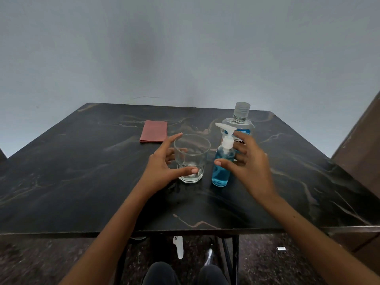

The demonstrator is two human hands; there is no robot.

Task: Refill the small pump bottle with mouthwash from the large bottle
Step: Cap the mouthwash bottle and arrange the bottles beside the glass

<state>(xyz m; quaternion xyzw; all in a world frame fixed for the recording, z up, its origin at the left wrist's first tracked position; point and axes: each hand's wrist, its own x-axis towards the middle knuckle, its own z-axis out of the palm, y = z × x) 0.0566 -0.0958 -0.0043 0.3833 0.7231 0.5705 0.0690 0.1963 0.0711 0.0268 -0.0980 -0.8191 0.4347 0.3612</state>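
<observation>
A small pump bottle [221,173] with a white pump head and blue liquid stands upright near the table's middle. Behind it stands the large mouthwash bottle [239,120], clear with a grey cap and blue label, partly hidden by my right hand. A clear empty glass [192,156] stands left of the pump bottle. My left hand [164,165] is spread around the glass's left side, thumb tip in front of its base; whether it touches the glass is unclear. My right hand [248,161] is spread just right of the pump bottle, thumb in front of it, not closed on it.
A folded reddish cloth [153,131] lies at the back left of the dark marbled table [82,171]. A grey wall rises behind. A brown surface stands at the right edge. My knees and table legs show below the front edge.
</observation>
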